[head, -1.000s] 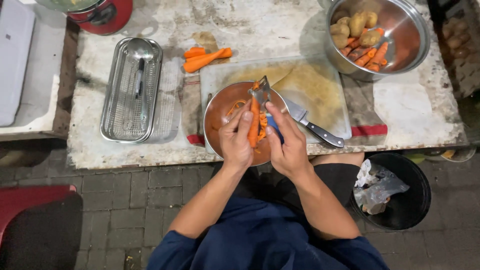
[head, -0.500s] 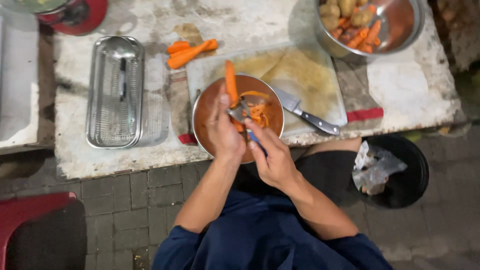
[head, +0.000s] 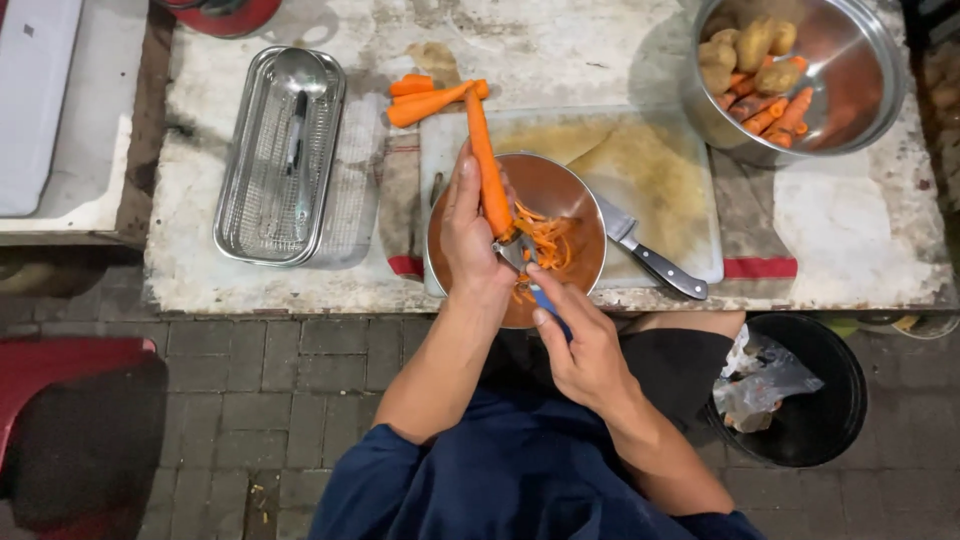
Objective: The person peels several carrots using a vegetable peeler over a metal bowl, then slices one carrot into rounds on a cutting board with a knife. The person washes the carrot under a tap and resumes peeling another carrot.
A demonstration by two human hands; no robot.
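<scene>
The carrot [head: 484, 165] is clamped at its near end in the left hand [head: 467, 235], its tapered tip pointing away over the far rim of the metal bowl [head: 570, 195]. The right hand [head: 580, 350], closed on a blue-handled peeler [head: 528, 275], has the blade at the carrot's near end, just over the bowl. To peel well here, I judge it best to keep the carrot angled over the bowl so strips fall inside, run long light strokes along its length, turn it a little after each pass, and keep the holding fingers behind the blade.

The carrot is smooth, bright orange and slender; thin curled orange peelings lie inside the bowl, whose polished inside reflects a warm copper tone. The bowl stands on a pale, stained plastic cutting board [head: 650, 170], and a dark-handled kitchen knife [head: 650, 258] lies on the board just right of the bowl. Beyond the bowl, several more carrots [head: 425, 98] rest on the rough, worn tabletop [head: 850, 240]. Far right of the bowl a large steel pot [head: 860, 70] holds potatoes and carrots; left of it sits a rectangular wire-mesh tray [head: 255, 200] with a ladle. A black bin [head: 800, 400] stands on the brick floor, right of the bowl.
</scene>
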